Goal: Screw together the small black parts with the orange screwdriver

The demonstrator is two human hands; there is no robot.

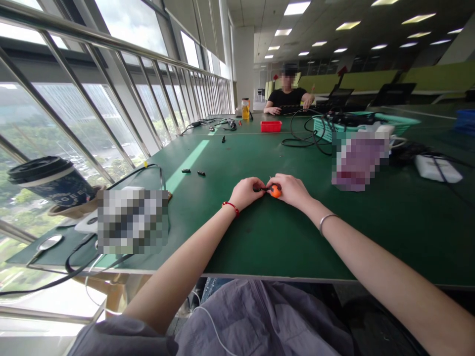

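Observation:
Over the middle of the green table point(245, 237), my two hands meet. My left hand point(248, 192) is closed, its thumb and fingers pinching a small black part point(259, 189). In my right hand point(291, 190) sits an orange-and-black screwdriver point(275, 191), its rounded handle end turned toward me. Fingers hide most of its length, and I cannot tell whether its tip touches the black part. Farther left on the table lie two small black pieces, one point(186, 171) beside the other point(201, 173). Another black piece point(223, 139) rests beyond them.
A red box point(271, 126) and a jar of yellow liquid point(245, 109) stand toward the far end, where a person point(287, 96) sits. Right of centre is a teal basket point(404, 121) with black cables. A cup point(52, 183) in a holder and a blurred object point(129, 220) are at left.

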